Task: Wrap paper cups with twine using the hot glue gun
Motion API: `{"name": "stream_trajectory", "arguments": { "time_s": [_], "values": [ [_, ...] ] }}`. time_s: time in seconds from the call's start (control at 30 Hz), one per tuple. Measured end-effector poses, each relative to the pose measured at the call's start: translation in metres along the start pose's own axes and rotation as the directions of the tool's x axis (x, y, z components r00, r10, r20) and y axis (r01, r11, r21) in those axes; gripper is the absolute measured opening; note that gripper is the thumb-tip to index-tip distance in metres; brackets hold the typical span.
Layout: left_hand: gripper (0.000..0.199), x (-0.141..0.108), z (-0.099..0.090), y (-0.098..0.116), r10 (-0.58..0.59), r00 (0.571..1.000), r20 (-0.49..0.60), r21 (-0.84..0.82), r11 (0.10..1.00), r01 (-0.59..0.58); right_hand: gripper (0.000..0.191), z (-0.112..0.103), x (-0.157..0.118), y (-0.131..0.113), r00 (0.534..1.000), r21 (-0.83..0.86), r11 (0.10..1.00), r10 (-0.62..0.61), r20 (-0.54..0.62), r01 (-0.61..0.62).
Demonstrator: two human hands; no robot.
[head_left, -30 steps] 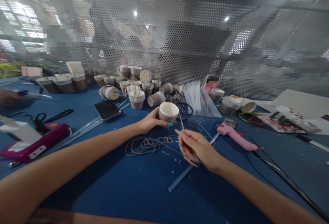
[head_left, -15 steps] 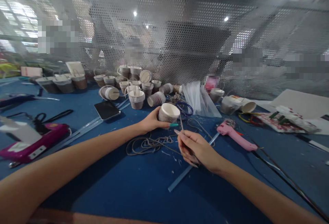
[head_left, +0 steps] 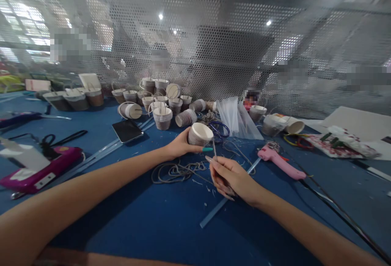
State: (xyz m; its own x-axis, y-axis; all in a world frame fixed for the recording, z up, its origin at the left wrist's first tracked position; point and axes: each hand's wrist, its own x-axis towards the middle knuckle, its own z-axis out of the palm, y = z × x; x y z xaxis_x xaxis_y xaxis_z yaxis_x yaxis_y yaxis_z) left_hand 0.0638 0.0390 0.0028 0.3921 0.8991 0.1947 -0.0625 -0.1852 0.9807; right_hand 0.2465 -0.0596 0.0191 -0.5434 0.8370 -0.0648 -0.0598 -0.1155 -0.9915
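Note:
My left hand is closed around a paper cup, which is tilted with its white mouth toward me and has grey cord wound about its side. Between the thumb and fingers of my right hand a grey cord is pinched, its upper stretch running up to the cup's right side. A loose tangle of the same cord lies on the blue table below the cup. My right fingers stay slightly apart from the cup.
Several cord-wrapped cups with handles stand and lie at the back. A pink glue gun rests at right, near a clear glue stick. At left are a phone and a purple power strip. A perforated metal screen rises behind.
The cup and my right hand have shifted very slightly left, with the cord still pinched. The loose cord on the table has moved a little.

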Motion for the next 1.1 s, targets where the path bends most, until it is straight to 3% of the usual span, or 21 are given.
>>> {"name": "stream_trajectory", "arguments": {
  "time_s": [0.13, 0.27, 0.37, 0.4, 0.43, 0.5, 0.57, 0.6, 0.7, 0.77, 0.8, 0.83, 0.87, 0.93, 0.97, 1.03, 1.1],
  "values": [
    [0.077, 0.002, -0.001, -0.005, 0.057, 0.998, -0.004, 0.051, 0.997, -0.057, 0.037, -0.001, 0.000, 0.002, 1.000, 0.005, 1.000, 0.005, 0.001, -0.005],
    [0.077, 0.004, -0.005, -0.010, 0.128, 0.991, -0.036, 0.240, 0.964, -0.116, 0.036, 0.000, 0.000, 0.004, 1.000, -0.034, 0.999, 0.000, 0.006, 0.000],
    [0.076, 0.005, -0.007, -0.012, 0.155, 0.986, -0.068, 0.330, 0.936, -0.124, 0.036, -0.001, -0.003, 0.000, 0.998, -0.267, 0.961, -0.069, -0.004, 0.066],
    [0.075, 0.005, -0.007, -0.012, 0.158, 0.984, -0.082, 0.339, 0.933, -0.121, 0.036, -0.002, -0.005, -0.002, 0.990, -0.430, 0.893, -0.141, 0.011, 0.131],
    [0.074, 0.005, -0.006, -0.012, 0.161, 0.982, -0.098, 0.335, 0.935, -0.120, 0.036, -0.003, -0.007, -0.005, 0.970, -0.607, 0.764, -0.236, 0.053, 0.218],
    [0.072, 0.005, -0.005, -0.011, 0.153, 0.980, -0.124, 0.275, 0.955, -0.115, 0.035, -0.007, -0.010, -0.011, 0.883, -0.844, 0.365, -0.405, 0.236, 0.393],
    [0.071, 0.004, -0.003, -0.009, 0.111, 0.982, -0.150, 0.160, 0.983, -0.087, 0.032, -0.010, -0.015, -0.017, 0.764, -0.874, 0.007, -0.489, 0.420, 0.485],
    [0.071, 0.004, -0.003, -0.008, 0.081, 0.982, -0.168, 0.095, 0.993, -0.066, 0.032, -0.010, -0.017, -0.019, 0.711, -0.854, -0.114, -0.506, 0.489, 0.508],
    [0.072, 0.004, -0.003, -0.006, 0.012, 0.975, -0.222, -0.082, 0.996, -0.031, 0.035, -0.008, -0.023, -0.024, 0.572, -0.754, -0.335, -0.501, 0.650, 0.564],
    [0.072, 0.005, -0.004, -0.005, -0.009, 0.971, -0.240, -0.194, 0.980, -0.039, 0.030, -0.007, -0.024, -0.027, 0.466, -0.688, -0.434, -0.515, 0.719, 0.582],
    [0.071, 0.006, -0.005, -0.004, -0.025, 0.970, -0.242, -0.246, 0.968, -0.036, 0.025, -0.007, -0.024, -0.028, 0.442, -0.691, -0.462, -0.539, 0.717, 0.556],
    [0.071, 0.006, -0.006, -0.004, -0.048, 0.970, -0.238, -0.295, 0.955, -0.025, 0.020, -0.009, -0.023, -0.029, 0.454, -0.731, -0.466, -0.577, 0.679, 0.499],
    [0.070, 0.006, -0.007, -0.003, -0.076, 0.970, -0.230, -0.338, 0.941, -0.007, 0.018, -0.012, -0.021, -0.030, 0.496, -0.800, -0.445, -0.628, 0.599, 0.402],
    [0.066, 0.007, -0.009, -0.002, -0.122, 0.971, -0.204, -0.403, 0.915, 0.030, 0.019, -0.022, -0.016, -0.030, 0.617, -0.938, -0.339, -0.725, 0.308, 0.070],
    [0.062, 0.007, -0.009, -0.002, -0.135, 0.973, -0.187, -0.427, 0.903, 0.043, 0.022, -0.029, -0.015, -0.030, 0.654, -0.949, -0.279, -0.747, 0.120, -0.144],
    [0.054, 0.007, -0.011, -0.001, -0.146, 0.978, -0.146, -0.466, 0.883, 0.063, 0.030, -0.046, -0.015, -0.028, 0.641, -0.825, -0.204, -0.732, -0.229, -0.527],
    [0.046, 0.008, -0.012, -0.001, -0.157, 0.984, -0.082, -0.508, 0.856, 0.094, 0.038, -0.066, -0.019, -0.023, 0.611, -0.661, -0.201, -0.631, -0.477, -0.723]
  ]
}}
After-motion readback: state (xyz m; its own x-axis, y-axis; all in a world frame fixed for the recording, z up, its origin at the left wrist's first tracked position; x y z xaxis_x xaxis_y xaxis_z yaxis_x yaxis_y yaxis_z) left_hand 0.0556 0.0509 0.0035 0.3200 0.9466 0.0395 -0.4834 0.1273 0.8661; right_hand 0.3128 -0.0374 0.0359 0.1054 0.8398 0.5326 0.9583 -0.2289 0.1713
